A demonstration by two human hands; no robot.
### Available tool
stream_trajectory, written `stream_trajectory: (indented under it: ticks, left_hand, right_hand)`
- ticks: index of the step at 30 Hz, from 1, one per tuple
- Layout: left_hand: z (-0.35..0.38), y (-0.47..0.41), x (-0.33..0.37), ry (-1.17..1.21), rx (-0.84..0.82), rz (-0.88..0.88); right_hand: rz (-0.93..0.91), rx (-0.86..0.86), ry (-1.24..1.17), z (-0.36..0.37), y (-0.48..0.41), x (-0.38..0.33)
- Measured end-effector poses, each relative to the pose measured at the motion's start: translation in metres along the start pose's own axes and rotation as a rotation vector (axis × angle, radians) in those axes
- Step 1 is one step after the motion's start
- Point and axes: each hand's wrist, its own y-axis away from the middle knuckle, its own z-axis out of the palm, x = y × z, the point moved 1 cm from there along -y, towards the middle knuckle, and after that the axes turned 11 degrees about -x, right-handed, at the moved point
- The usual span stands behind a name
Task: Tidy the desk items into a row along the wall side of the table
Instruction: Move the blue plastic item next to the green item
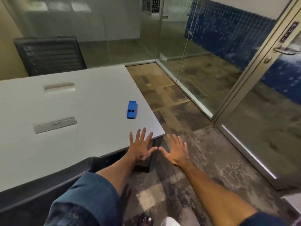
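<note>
A small blue rectangular plastic item [131, 109] lies on the white table [68, 144], close to its right edge. My left hand [141, 146] is spread flat with fingers apart over the table's near right corner, holding nothing. My right hand [175, 150] is spread the same way beside it, over the carpet past the corner. The two thumb tips almost meet. Both hands are a short way nearer to me than the blue item and do not touch it.
Two grey cable flaps [55, 127] [59, 86] are set into the tabletop. A black mesh chair [50, 54] stands at the far side, another chair's back [48, 181] presses against the near edge. Glass partitions [203, 62] and a door [276, 95] stand right of the patterned carpet.
</note>
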Motion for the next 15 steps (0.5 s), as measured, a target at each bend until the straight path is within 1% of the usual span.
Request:
stream_trajectory:
  ticks: [1, 6, 7, 9, 10, 12, 13, 15]
  left_hand:
    - [-0.001, -0.002, -0.001, -0.005, 0.006, -0.003]
    - [-0.016, -0.036, -0.026, 0.033, 0.019, -0.149]
    - [-0.017, -0.037, -0.027, 0.022, 0.026, -0.149]
    - [-0.020, -0.050, -0.041, 0.072, 0.029, -0.222]
    - [-0.021, -0.051, -0.042, 0.070, 0.035, -0.220]
    - [-0.023, -0.064, -0.057, 0.112, 0.024, -0.305]
    - [-0.024, -0.065, -0.060, 0.110, 0.029, -0.304]
    - [-0.025, -0.078, -0.074, 0.139, 0.031, -0.381]
  right_hand:
    - [0.004, 0.001, 0.013, -0.004, -0.001, -0.002]
    - [-0.082, -0.075, 0.025, -0.031, -0.071, -0.025]
    - [-0.068, -0.075, 0.030, -0.034, -0.072, -0.027]
    - [-0.108, -0.096, 0.068, -0.040, -0.107, -0.038]
    - [-0.095, -0.095, 0.084, -0.043, -0.110, -0.039]
    - [-0.147, -0.143, 0.121, -0.046, -0.145, -0.050]
    - [-0.142, -0.147, 0.127, -0.047, -0.147, -0.051]
    - [-0.202, -0.173, 0.141, -0.046, -0.179, -0.061]
